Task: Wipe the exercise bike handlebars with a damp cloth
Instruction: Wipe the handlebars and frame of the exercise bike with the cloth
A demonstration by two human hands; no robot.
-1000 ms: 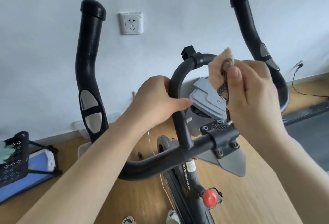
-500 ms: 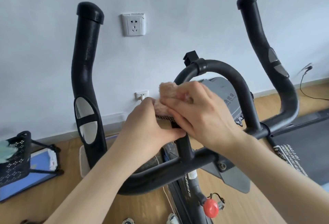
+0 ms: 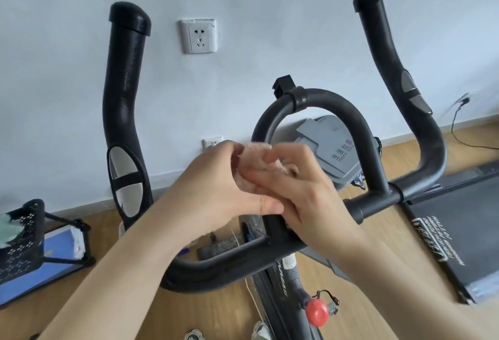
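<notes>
Handlebars on the one black exercise bike show three grips: one centre loop and two upright horns, the left horn well out to the left of the hands and the right horn up and away to their right. One pinkish cloth is bunched against the loop's left leg, pinched between both hands. The left hand curls fingers and thumb round it from the left, and the right hand closes over it from the right. The two hands touch and hide that stretch of the loop. Just right of the hands, seen through the loop, is one grey bin lid. Two sockets are on the wall: the upper socket high above the left hand and the lower socket just by its knuckles. Below the hands sits one red knob. One treadmill lies to the right and one black basket stands far to the left.
</notes>
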